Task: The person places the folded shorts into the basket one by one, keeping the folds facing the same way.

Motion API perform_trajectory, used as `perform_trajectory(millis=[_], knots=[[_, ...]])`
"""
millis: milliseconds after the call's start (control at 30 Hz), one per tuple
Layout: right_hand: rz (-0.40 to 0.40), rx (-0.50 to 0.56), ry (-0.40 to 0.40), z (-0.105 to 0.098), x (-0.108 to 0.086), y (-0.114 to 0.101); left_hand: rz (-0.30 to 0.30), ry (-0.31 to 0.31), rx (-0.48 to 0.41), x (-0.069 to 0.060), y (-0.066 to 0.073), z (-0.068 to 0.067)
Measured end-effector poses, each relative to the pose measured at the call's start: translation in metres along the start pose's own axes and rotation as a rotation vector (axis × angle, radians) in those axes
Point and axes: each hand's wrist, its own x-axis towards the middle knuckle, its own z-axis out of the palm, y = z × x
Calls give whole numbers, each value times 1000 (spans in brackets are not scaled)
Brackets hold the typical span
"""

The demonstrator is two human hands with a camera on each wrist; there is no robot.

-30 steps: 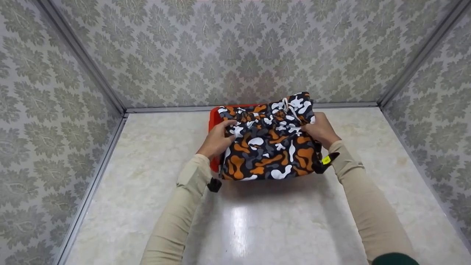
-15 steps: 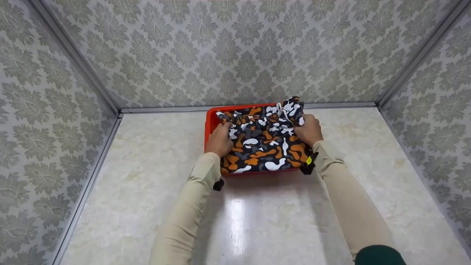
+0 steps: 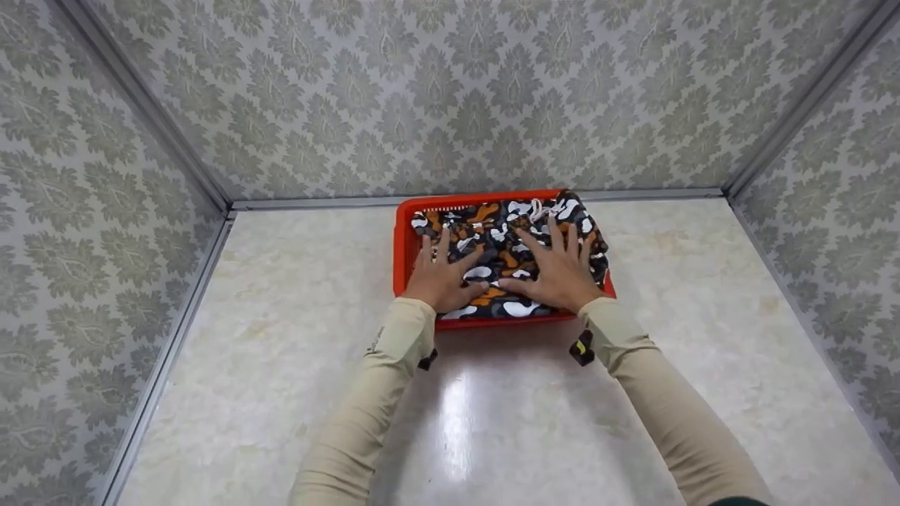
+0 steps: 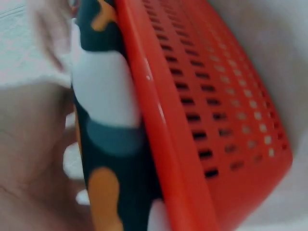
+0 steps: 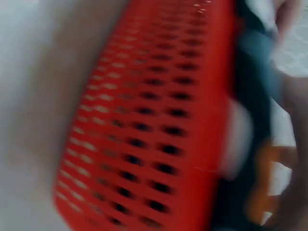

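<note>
Folded camouflage drawstring pants [image 3: 496, 235], printed in black, grey, white and orange, lie in a red basket [image 3: 402, 253] with slotted sides. My left hand [image 3: 439, 281] rests flat on the left part of the cloth, fingers spread. On the right part, my right hand [image 3: 559, 274] presses with its fingers spread too. A fold of the pants hangs over the basket's right rim. Cloth edge and slotted basket wall [image 4: 231, 110] show in the left wrist view. In the blurred right wrist view, the basket's perforated side [image 5: 144, 120] fills the middle.
The basket stands on a pale marbled table [image 3: 309, 281], near the back wall [image 3: 478, 91] with its leaf-pattern covering. Grey metal strips [image 3: 316, 204] edge the tabletop. Patterned side panels [image 3: 56, 246] stand at left and right.
The pants have moved down into the basket. Both hands have let go of their sides and moved inward on top, fingers spread.
</note>
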Motion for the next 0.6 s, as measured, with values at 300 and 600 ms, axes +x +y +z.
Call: perform_trajectory(millis=[300,600], knots=[[100,13,-241,20,2,5,-21,-206,-8,11,-1,15],[136,48,-361,27,12,12,-97,-292,20,19,1,24]])
